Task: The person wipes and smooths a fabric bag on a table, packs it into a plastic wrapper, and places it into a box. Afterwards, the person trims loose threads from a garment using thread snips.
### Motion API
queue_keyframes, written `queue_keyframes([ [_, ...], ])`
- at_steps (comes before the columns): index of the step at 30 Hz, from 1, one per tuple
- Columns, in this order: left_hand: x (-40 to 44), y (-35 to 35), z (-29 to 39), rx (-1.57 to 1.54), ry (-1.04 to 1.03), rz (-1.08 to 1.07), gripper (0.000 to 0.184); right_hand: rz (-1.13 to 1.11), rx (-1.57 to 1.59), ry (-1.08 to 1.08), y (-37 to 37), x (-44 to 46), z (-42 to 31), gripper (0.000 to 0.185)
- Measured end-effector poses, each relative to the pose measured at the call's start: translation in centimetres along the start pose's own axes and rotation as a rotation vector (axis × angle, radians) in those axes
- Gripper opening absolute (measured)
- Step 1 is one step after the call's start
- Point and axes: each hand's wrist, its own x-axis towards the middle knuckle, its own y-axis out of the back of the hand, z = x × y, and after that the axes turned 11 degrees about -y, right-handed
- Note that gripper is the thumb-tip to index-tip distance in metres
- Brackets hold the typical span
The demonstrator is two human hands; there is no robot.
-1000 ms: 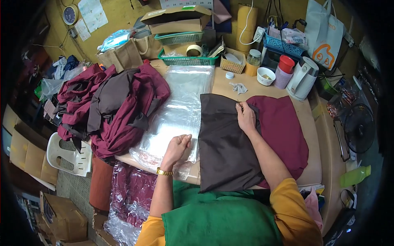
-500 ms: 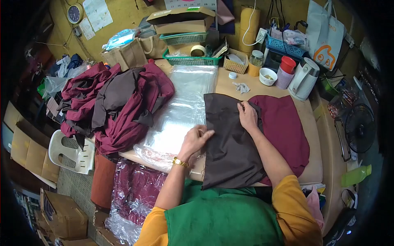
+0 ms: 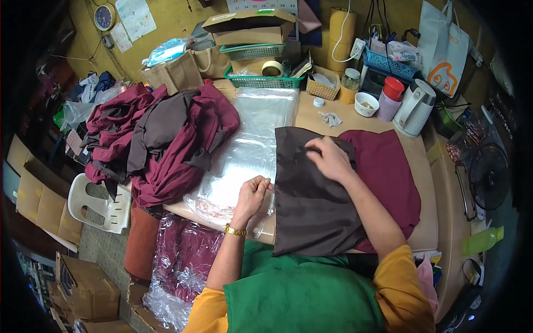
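A dark brown fabric piece point(image 3: 311, 205) lies in front of me, partly over a maroon piece of fabric point(image 3: 386, 172). My right hand point(image 3: 332, 160) is over the upper part of the brown fabric, fingers bent but apart, holding nothing. Just left of that fabric's edge is my left hand point(image 3: 254, 194), above the clear plastic bags. Its fingertips are pinched together; whatever may be between them is too small to make out. The stack of clear plastic bags point(image 3: 244, 139) lies flat beside the fabric. Farther left is a heap of maroon and brown garments point(image 3: 172, 133).
Behind the work are a green basket point(image 3: 264, 82), a small bowl point(image 3: 366, 104), a red cup point(image 3: 393, 87) and a white kettle point(image 3: 415, 108). A plastic-wrapped maroon bundle point(image 3: 183, 255) hangs below the table edge, near a white chair point(image 3: 100, 205).
My right hand has shifted left and lifted its fingers from the brown fabric. My left hand has moved slightly left and down, its fingers now pinched. The view has tilted slightly.
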Motion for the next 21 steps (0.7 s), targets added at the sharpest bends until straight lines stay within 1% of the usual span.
queue_keyframes([
  [2, 0.0, 0.0, 0.1, -0.032, 0.001, 0.011, 0.029, 0.015, 0.001, 0.186, 0.3, -2.5, -2.7, 0.025],
  [4, 0.0, -0.1, 0.5, -0.066, 0.001, 0.02, 0.029, -0.007, -0.025, 0.296, 0.1, -3.9, -4.5, 0.027],
  [8, -0.1, 0.1, 1.4, -0.064, 0.022, 0.011, 0.029, -0.003, -0.038, 0.346, -0.7, -5.0, -6.5, 0.028],
  [11, -0.2, 0.2, 1.7, -0.055, 0.009, 0.005, 0.029, 0.007, -0.007, 0.416, -1.7, -4.8, -6.7, 0.033],
  [16, -0.3, 0.2, 2.4, -0.039, -0.01, -0.011, 0.029, 0.01, -0.043, 0.411, -2.5, -4.7, -7.4, 0.031],
  [18, -0.3, 0.2, 2.9, -0.095, -0.006, -0.031, 0.029, -0.006, -0.076, 0.41, -2.9, -4.6, -7.4, 0.03],
  [21, -0.4, 0.6, 3.1, -0.073, -0.005, -0.021, 0.03, -0.011, -0.126, 0.356, -3.2, -4.4, -7.1, 0.029],
])
